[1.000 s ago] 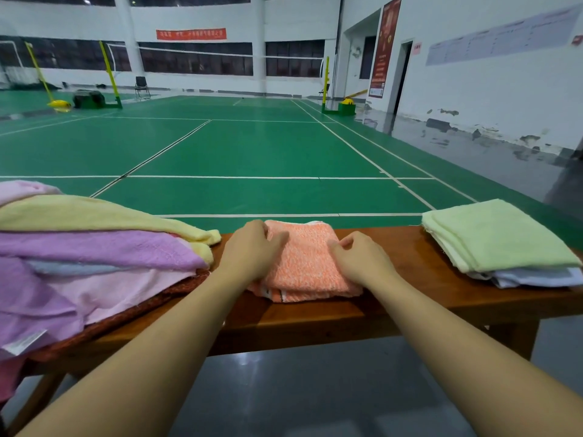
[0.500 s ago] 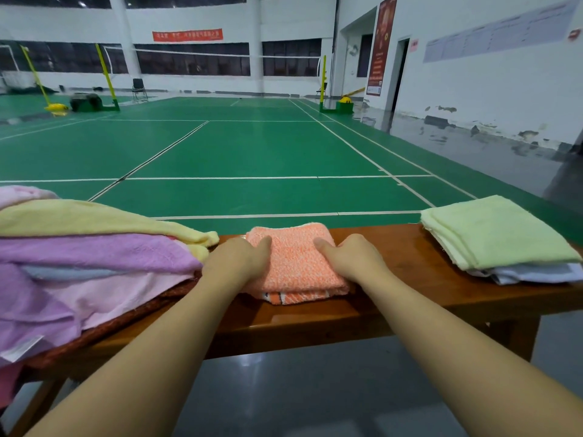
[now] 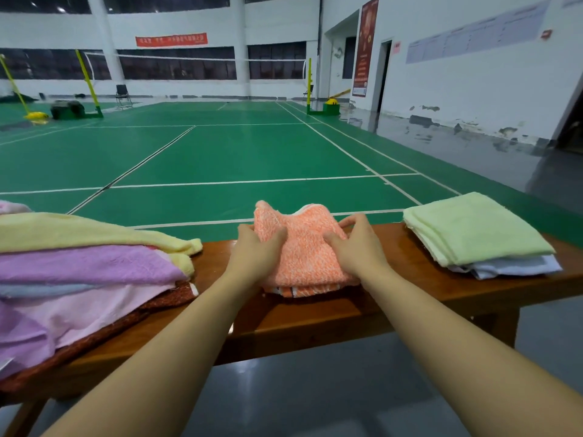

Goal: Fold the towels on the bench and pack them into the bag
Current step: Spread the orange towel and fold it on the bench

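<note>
Gripping the orange towel from both sides, the left hand and right hand pinch its flanks — thumbs on top, fingers curled round the far edge, which rises off the tabletop while the near edge rests on the wood. The bundle lies between the fingers, already folded into a thick pad.

It looks soft and light, with no stiffness of its own; I'd judge the layers will sag or slide open if held by one corner, so a hold on both sides, squeezing the layers together, seems best.

Left of the left fingers, a loose heap of towels hangs over the near edge of the tabletop. Right of the right fingers, well apart, sits a neat folded stack with a green towel on top. Bare wood lies on both sides of the hands, and open court floor beyond — room enough to lift. No bag is in view.
</note>
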Motion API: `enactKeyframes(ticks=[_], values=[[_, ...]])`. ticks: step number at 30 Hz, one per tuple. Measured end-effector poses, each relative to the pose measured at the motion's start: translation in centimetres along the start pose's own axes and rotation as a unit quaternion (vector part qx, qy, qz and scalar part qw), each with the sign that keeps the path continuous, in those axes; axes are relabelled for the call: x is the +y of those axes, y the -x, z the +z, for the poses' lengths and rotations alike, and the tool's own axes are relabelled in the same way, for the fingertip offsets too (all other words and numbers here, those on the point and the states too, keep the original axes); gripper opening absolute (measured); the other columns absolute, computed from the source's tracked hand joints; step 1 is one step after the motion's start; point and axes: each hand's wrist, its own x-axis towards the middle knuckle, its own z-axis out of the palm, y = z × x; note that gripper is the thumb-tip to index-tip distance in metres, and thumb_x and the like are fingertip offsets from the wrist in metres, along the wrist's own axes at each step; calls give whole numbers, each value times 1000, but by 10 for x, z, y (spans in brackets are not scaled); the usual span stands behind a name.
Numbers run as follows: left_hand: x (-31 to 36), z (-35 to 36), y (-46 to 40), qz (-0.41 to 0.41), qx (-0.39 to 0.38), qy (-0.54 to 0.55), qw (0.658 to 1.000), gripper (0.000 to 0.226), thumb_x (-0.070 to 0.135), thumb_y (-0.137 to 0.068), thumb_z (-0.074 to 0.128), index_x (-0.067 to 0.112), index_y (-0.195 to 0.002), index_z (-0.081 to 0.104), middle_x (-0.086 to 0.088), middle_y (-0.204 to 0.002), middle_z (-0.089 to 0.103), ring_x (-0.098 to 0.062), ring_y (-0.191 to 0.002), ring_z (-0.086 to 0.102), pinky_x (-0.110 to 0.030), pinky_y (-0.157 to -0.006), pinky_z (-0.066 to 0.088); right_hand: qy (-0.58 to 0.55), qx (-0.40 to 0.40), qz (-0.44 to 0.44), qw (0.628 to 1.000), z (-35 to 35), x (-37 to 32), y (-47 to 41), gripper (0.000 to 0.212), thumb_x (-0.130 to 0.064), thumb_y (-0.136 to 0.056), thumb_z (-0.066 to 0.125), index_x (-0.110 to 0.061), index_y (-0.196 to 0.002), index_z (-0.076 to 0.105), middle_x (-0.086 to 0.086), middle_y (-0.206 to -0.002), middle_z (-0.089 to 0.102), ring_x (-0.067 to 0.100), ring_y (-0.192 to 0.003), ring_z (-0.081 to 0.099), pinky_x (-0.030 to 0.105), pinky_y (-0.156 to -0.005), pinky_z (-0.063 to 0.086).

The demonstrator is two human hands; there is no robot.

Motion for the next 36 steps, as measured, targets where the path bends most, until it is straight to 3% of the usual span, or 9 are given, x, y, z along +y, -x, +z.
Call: enactKeyframes(ticks=[6, 10, 15, 20, 23, 26, 29, 31, 36], values=[[50, 68, 10, 44, -53, 120, 990, 50, 42, -95, 66, 19, -127, 35, -4, -123, 58, -27, -111, 62, -51, -100, 51, -94, 43, -43, 994, -83, 17, -27, 7, -15, -91, 73, -18, -98, 73, -3, -106, 67, 3, -87, 60, 17, -69, 41], [99, 137, 19, 88, -94, 120, 984, 38, 29, -98, 64, 18, -117, 33, -2, -115, 54, -22, -105, 58, -38, -97, 48, -56, 82, -32, 995, -158, 41, -48, 14, -14, -91, 73, -26, -93, 80, -2, -117, 70, 14, -105, 63, 29, -90, 47], [157, 215, 22, 88, -147, 154, 973, 44, 23, -96, 66, 16, -120, 31, -8, -121, 54, -31, -114, 59, -43, -100, 47, 79, 139, -22, 987, -241, 68, -80, 19, -15, -97, 66, -17, -112, 77, 7, -128, 68, 21, -114, 61, 25, -90, 40], [150, 262, 24, 69, -191, -104, 974, 80, 32, -92, 66, 18, -149, 12, -23, -146, 34, -43, -134, 41, -46, -109, 35, 246, 32, 53, 967, -257, 125, -95, 36, -39, -102, 55, -12, -111, 76, 11, -121, 71, 29, -105, 64, 35, -91, 48], [150, 261, 20, 222, -111, -159, 955, 71, 33, -93, 57, 24, -155, 24, -15, -159, 19, -36, -147, 19, -48, -119, 22, 320, 58, 60, 944, -250, 134, -103, 59, -62, -99, 36, -21, -122, 72, 8, -146, 55, 34, -126, 55, 46, -106, 43], [155, 278, 4, 317, -132, -186, 921, 55, 42, -103, 34, 17, -151, 43, -10, -164, 25, -28, -152, 17, -46, -124, 17, 333, 9, -28, 942, -237, 127, -115, 59, -59, -96, 22, -33, -135, 59, 4, -160, 35, 31, -147, 33, 53, -116, 32], [136, 306, -6, 314, -194, -315, 875, 74, 52, -97, 1, 17, -157, 28, -13, -167, 18, -31, -155, 10, -54, -124, 14, 342, -57, -30, 937, -221, 142, -116, 51, -46, -105, 21, -30, -149, 44, 1, -164, 29, 27, -151, 24, 56, -120, 23], [119, 321, -10, 295, -205, -325, 875, 70, 49, -100, 0, 19, -161, 15, -9, -169, 10, -28, -156, 5, -52, -125, 11, 312, -60, -24, 948, -214, 155, -115, 51, -44, -108, 22, -29, -155, 35, -3, -166, 25, 22, -154, 18, 51, -124, 19], [115, 329, -11, 278, -196, -291, 894, 69, 50, -102, 5, 16, -161, 20, -8, -168, 17, -24, -155, 13, -47, -126, 11, 270, -53, -24, 961, -214, 163, -119, 52, -45, -108, 24, -24, -155, 38, -2, -164, 30, 19, -151, 25, 39, -124, 20]])
